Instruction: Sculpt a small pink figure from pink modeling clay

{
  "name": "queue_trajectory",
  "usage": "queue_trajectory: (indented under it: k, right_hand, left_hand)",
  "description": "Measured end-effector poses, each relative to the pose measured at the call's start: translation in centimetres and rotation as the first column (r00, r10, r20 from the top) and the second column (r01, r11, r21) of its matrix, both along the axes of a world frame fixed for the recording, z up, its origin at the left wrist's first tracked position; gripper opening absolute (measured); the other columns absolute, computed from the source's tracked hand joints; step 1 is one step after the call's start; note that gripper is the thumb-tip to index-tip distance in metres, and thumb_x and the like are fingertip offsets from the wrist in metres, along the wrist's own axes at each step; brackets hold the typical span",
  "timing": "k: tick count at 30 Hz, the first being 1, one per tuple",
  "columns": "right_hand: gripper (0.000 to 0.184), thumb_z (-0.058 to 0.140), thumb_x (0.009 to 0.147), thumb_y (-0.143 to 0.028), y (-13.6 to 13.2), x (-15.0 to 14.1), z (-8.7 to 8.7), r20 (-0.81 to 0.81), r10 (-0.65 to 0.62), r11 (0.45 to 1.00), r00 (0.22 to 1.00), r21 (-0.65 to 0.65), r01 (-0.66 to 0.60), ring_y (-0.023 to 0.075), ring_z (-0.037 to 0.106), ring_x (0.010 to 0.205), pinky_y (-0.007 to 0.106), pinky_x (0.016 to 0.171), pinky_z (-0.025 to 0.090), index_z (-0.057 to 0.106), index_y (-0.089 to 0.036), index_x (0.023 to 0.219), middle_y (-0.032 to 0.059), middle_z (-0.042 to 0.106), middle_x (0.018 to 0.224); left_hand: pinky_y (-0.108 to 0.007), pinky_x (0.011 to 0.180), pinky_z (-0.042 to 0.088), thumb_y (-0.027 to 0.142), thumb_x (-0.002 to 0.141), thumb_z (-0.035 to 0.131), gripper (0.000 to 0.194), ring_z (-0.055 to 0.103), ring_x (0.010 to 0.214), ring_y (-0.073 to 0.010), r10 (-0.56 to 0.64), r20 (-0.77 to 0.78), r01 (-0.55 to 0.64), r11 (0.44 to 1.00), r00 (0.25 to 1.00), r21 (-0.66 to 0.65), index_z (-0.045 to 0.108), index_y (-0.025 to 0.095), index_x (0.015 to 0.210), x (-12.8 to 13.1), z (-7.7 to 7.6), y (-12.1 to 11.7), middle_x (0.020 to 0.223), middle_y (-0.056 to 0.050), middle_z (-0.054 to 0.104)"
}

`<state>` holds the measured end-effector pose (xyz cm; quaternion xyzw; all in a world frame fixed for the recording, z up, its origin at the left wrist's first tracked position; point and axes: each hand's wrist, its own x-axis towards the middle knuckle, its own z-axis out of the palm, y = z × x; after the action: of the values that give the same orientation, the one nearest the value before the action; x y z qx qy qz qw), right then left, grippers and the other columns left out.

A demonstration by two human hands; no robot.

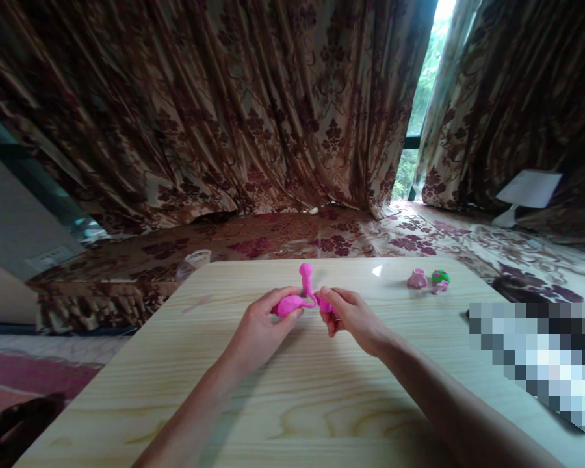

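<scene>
Bright pink modelling clay is in both of my hands above the middle of the table. My left hand (pixel 262 322) is closed around a rounded pink clay lump (pixel 288 305), thumb below it and fingers behind. A thin, bent strand (pixel 311 302) runs from this lump toward the right. My right hand (pixel 351 320) pinches another pink clay piece (pixel 325 305), mostly covered by the fingers. Between and just beyond the hands, a pink clay stick with a rounded knob (pixel 306 276) rises upright; its lower end meets the strand, and I cannot tell whether they are joined.
On the pale wood-grain table (pixel 322 416), a pale pink clay shape (pixel 417 279) and a green ball with pink spots (pixel 440 277) lie at the back right. A thin pinkish strip (pixel 197 303) lies left. Beyond are a clear plastic bag (pixel 195 261) and a white lamp (pixel 529 190).
</scene>
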<state>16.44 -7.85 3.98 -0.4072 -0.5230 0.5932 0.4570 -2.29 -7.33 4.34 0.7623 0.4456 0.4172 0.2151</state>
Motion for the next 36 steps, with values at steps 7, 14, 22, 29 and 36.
queue_trajectory:
  k: [7,14,22,29,36]
  right_hand:
    - [0.037,0.044,0.086,-0.048,-0.7,-1.1,-0.2,0.091,0.023,0.988,0.996,0.149,-0.036,0.0079,0.048,0.051,0.019,0.046,0.041,0.059,-0.014,0.081,-0.0014,0.051,0.061]
    - [0.031,0.046,0.085,-0.037,-0.3,-0.5,-0.8,0.258,0.003,0.973,0.966,0.221,-0.062,0.0045,0.039,0.040,0.016,0.040,0.030,0.052,-0.016,0.064,-0.0062,0.043,0.045]
    - [0.024,0.049,0.082,-0.035,0.4,1.1,-0.6,0.112,0.027,1.000,0.993,0.006,-0.028,0.0086,0.054,0.053,0.020,0.047,0.043,0.058,-0.014,0.077,0.0014,0.059,0.068]
    - [0.021,0.050,0.080,-0.027,-0.6,-0.3,-1.8,0.238,0.163,0.985,0.957,0.019,-0.172,0.0066,0.047,0.048,0.017,0.044,0.037,0.063,-0.016,0.092,-0.0038,0.050,0.055]
    - [0.028,0.050,0.081,-0.035,-1.0,-0.6,-1.3,0.369,0.047,0.988,0.928,0.121,-0.098,0.0052,0.038,0.045,0.017,0.039,0.029,0.065,-0.015,0.092,-0.0036,0.047,0.057]
  left_hand:
    - [-0.026,0.089,0.043,0.021,0.080,0.054,0.026,0.057,0.098,-0.0152,-0.070,-0.017,0.071,0.996,0.997,0.053,0.060,0.024,0.105,1.8,0.0,-0.7,0.106,-0.002,0.063]
    - [-0.027,0.089,0.043,0.024,0.079,0.054,0.025,0.058,0.099,-0.0168,-0.060,-0.049,0.062,0.997,0.997,0.037,0.063,0.023,0.103,1.4,-0.4,-0.8,0.107,-0.002,0.064]
    - [-0.027,0.066,0.047,0.035,0.070,0.062,0.034,0.060,0.077,-0.0167,0.318,0.246,-0.275,0.942,0.916,-0.195,0.062,0.019,0.100,-3.5,0.1,2.3,0.093,-0.003,0.066]
    - [-0.025,0.056,0.044,0.033,0.066,0.063,0.036,0.054,0.055,-0.0119,0.243,0.238,-0.148,0.922,0.940,-0.359,0.061,0.015,0.096,-4.5,0.0,3.3,0.065,0.001,0.060]
    - [-0.030,0.075,0.043,0.023,0.072,0.047,0.025,0.059,0.082,-0.0184,0.297,-0.335,-0.303,0.952,0.894,0.036,0.058,0.020,0.094,-6.2,-2.4,5.0,0.091,-0.004,0.064]
